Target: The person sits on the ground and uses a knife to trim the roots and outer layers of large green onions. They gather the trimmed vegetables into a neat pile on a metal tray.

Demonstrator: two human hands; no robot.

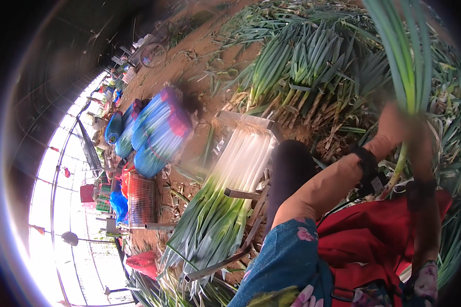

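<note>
A leek (410, 77) stands upright in front of me, its long green leaves fanning upward and its pale stem showing below my hands. My left hand (389, 128) is closed round it where the leaves meet the stem. Against the same stretch of leek is my right hand (419, 140), in shadow and smeared by motion, so its fingers cannot be made out. To the left of my knee, a metal rack (243, 193) cradles a row of trimmed leeks (241, 158), white stems side by side with roots against the rack's end plate.
Untrimmed leeks (312, 56) with soil-covered roots are heaped ahead and to the right. Wrapped leek bundles (161, 133) lie on the dirt floor at left, near an orange plastic crate (141, 199). A red bag (143, 263) sits beside the rack's leafy end.
</note>
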